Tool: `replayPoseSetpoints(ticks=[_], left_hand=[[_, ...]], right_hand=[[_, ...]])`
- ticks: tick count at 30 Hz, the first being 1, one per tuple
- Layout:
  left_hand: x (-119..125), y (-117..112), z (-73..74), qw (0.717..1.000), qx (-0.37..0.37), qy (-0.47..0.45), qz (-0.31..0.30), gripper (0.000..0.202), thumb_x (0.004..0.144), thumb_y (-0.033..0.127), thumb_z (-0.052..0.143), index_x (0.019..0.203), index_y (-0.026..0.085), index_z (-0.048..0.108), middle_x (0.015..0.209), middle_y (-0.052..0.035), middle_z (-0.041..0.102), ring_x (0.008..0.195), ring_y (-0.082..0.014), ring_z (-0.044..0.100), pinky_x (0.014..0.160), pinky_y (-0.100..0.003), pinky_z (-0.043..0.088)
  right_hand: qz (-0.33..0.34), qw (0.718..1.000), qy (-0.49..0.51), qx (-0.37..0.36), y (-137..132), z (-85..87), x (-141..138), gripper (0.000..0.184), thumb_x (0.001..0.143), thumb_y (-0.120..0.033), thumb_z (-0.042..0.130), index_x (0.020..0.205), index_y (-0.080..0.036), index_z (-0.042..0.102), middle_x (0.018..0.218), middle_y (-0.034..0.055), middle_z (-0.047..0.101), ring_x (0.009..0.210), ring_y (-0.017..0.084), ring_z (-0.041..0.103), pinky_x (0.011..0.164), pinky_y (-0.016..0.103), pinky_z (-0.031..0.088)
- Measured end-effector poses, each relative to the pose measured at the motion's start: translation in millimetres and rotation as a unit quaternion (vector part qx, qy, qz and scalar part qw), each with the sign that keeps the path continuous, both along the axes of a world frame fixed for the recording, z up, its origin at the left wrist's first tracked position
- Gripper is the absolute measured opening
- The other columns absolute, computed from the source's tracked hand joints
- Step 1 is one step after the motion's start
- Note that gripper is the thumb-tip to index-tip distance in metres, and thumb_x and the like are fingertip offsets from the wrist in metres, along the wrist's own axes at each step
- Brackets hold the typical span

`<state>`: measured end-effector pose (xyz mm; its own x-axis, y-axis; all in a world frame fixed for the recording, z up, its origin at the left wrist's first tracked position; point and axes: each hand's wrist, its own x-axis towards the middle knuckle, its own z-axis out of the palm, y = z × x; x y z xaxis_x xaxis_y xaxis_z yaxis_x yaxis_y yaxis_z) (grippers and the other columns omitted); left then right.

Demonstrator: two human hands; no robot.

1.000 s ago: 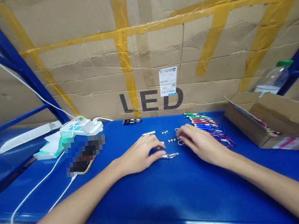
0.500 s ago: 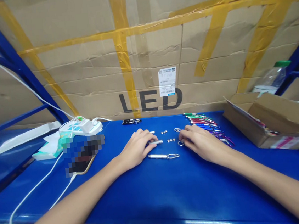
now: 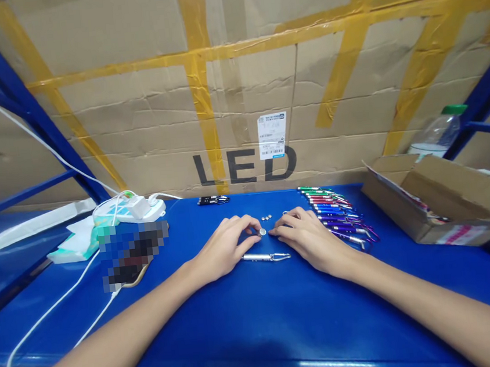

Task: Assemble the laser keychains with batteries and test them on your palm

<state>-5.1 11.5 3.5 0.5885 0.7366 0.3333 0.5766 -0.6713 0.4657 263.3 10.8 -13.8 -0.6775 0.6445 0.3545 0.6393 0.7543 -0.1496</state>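
My left hand [image 3: 221, 249] is closed in a pinch, thumb and forefinger on a short silver tube [image 3: 263, 232] whose round end faces me. Just to its right, my right hand [image 3: 305, 236] has its fingers curled down close to the tube; what they hold, if anything, is hidden. Small silver button cells [image 3: 266, 217] lie in a short row beyond the fingertips. A silver penlight with a carabiner clip [image 3: 264, 257] lies in front of my hands. Behind my right fingers a metal clip [image 3: 285, 212] shows in part.
Coloured penlights [image 3: 333, 209] lie in a row on the right, beside an open cardboard box [image 3: 423, 211]. Black penlights [image 3: 213, 200] lie at the back. On the left are a phone [image 3: 139, 256], a power strip [image 3: 142, 209] and white cables. A large carton [image 3: 142, 124] stands behind.
My right hand has moved left from the metal clips to beside my left fingertips, covering the nearer row of button cells. The tube in my left hand has turned end-on towards me.
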Motion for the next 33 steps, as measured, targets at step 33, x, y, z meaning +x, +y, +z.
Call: replayPoseSetpoints(ticks=[33], left_hand=[[5.1, -11.0, -3.7, 0.992, 0.107, -0.030, -0.062, 0.018, 0.113, 0.033, 0.056, 0.126, 0.022, 0.062, 0.125, -0.0068, 0.077, 0.120, -0.0224, 0.069, 0.106, -0.036, 0.046]], right_hand=[[0.089, 0.958, 0.273, 0.001, -27.9, 19.6, -14.0, 0.011, 0.105, -0.018, 0.070, 0.112, -0.024, 0.066, 0.106, 0.0049, 0.073, 0.100, 0.023, 0.066, 0.090, 0.037, 0.051]])
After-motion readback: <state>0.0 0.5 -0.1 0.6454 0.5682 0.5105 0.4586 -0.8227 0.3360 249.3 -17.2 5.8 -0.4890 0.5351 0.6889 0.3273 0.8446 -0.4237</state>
